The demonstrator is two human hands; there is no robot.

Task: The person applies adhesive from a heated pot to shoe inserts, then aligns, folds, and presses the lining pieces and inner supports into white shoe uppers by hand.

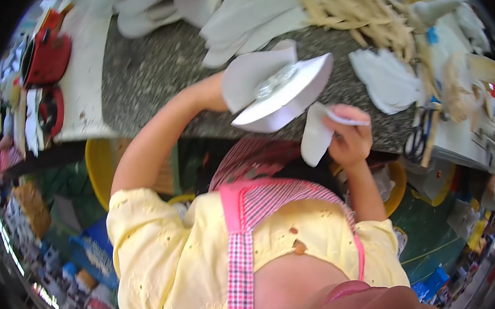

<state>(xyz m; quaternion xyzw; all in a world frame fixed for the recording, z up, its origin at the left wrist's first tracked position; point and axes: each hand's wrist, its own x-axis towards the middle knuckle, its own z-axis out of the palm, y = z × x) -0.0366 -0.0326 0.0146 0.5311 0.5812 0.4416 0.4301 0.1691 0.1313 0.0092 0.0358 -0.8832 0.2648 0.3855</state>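
My left hand [214, 92] reaches behind a white curved piece [295, 94] with wide flaps and a clear, shiny patch in its middle. That piece is held up over the front edge of the worktop, and it hides my left fingers. To the right, my right hand [349, 137] has its fingers curled around a thin white rounded piece [316, 135], which hangs below the larger one. The two pieces lie close together in view; whether they touch I cannot tell. My right hand is slightly blurred.
Flat white cut pieces [253, 13] are piled at the back of the dark speckled worktop [151, 63]. Beige strips [359, 12] and a white stack [388, 80] lie to the right, near scissors [417, 139]. A red tape dispenser [47, 57] stands left. Yellow tubs [100, 167] sit underneath.
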